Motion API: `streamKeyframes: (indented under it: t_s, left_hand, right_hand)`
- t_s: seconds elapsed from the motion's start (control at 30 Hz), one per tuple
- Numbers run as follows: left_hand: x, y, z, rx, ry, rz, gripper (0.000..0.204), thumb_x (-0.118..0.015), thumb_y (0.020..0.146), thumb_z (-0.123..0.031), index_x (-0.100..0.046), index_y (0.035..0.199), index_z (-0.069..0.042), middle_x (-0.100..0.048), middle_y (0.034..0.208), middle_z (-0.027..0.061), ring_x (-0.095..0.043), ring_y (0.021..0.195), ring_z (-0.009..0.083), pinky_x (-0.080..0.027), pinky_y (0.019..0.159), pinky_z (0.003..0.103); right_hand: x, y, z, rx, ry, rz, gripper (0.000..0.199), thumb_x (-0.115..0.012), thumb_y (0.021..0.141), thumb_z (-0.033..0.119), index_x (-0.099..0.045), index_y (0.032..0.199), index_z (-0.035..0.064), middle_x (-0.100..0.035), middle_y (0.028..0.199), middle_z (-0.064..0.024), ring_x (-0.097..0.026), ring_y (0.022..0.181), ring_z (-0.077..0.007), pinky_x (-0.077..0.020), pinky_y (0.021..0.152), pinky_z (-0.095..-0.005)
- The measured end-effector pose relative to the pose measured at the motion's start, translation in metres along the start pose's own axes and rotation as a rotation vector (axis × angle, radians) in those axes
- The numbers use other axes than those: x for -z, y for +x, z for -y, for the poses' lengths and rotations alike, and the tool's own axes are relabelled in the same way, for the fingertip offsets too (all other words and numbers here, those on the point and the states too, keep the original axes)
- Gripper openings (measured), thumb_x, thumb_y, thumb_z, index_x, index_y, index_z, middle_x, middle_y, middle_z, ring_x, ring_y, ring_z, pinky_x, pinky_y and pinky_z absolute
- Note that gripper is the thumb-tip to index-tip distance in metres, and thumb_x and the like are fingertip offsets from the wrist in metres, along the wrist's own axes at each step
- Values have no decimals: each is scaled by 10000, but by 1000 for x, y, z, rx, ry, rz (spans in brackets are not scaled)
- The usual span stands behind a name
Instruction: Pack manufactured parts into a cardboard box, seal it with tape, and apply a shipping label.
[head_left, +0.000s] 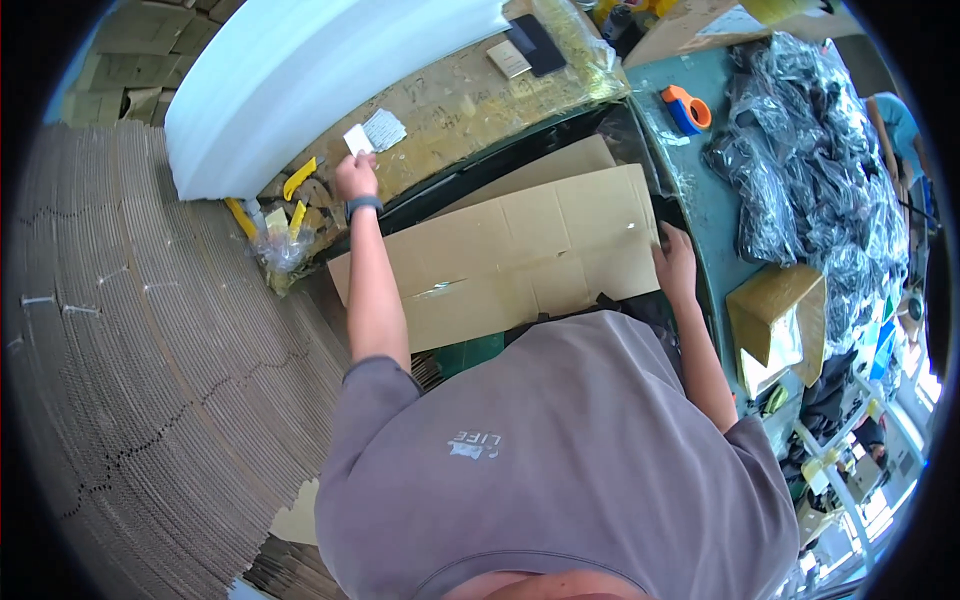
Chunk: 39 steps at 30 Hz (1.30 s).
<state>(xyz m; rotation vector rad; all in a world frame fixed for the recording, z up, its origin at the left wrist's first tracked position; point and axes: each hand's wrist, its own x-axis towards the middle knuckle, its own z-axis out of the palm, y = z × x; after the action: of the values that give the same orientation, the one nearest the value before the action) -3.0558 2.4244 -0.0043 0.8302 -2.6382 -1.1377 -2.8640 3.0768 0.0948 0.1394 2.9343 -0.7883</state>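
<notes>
My left hand (357,178), with a dark band at the wrist, reaches to the far work surface and pinches a small white card (357,139). Beside that card lies a loose pile of white paper slips (383,130). A flattened brown cardboard box (520,250) spans the space before my body, with crease lines across it. At its right end, my right hand (677,264) has its fingers curled at the edge; the fingertips are partly hidden. Another cardboard piece (560,168) shows behind it.
Yellow cutters (299,178) lie left on the worn surface (450,110), below a large white sheet stack (320,70). Tall stacked cardboard (170,330) fills the left. On the right green table (660,90) are a tape dispenser (686,110), plastic bags (800,150) and an open carton (775,310).
</notes>
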Motion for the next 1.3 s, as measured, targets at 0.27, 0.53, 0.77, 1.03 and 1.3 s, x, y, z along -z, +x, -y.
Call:
streamKeyframes:
  t_s: [0.27,0.53,0.77,1.03,1.3]
  left_hand:
    - [29,-366,-271,146,-619,930,286,-627,1132,-209,-776,1132,35,-816,931,100,-734,799,121,-575,742,281]
    - [-13,-476,-346,219,-523,1069,292,-608,1141,-199,-756,1187,48,-816,970,113,-752,844,143,-606,805,302]
    - [-61,-536,-392,214,-452,1083,267,-617,1127,-182,-755,1181,40,-809,954,102,-747,834,141,-606,792,300]
    - [-110,-563,-417,87,-301,1006,347,-638,1137,-284,-719,1277,23,-793,963,92,-733,826,134,-587,755,277]
    - [-131,-562,-459,-116,-395,680,341,-753,1074,-230,-628,1272,18,-722,1112,90,-730,971,152,-619,779,307]
  right_hand:
    - [105,27,146,-239,1232,597,289,-735,1074,177,-770,1239,-59,-755,902,-69,-716,798,-114,-606,737,-282]
    - [169,-25,20,-383,1453,700,192,-765,1036,84,-776,1141,-77,-801,960,-153,-798,842,-187,-676,795,-302]
    - [183,-40,-83,-481,1766,866,208,-743,1040,51,-733,1160,-118,-793,1034,-199,-811,916,-211,-697,860,-290]
    - [206,-44,-131,-213,1490,765,109,-796,1002,91,-767,1021,-11,-722,828,-45,-645,694,-96,-512,608,-261]
    - [234,-43,-112,16,1398,525,130,-793,987,52,-711,891,23,-627,744,31,-547,617,-49,-418,546,-260]
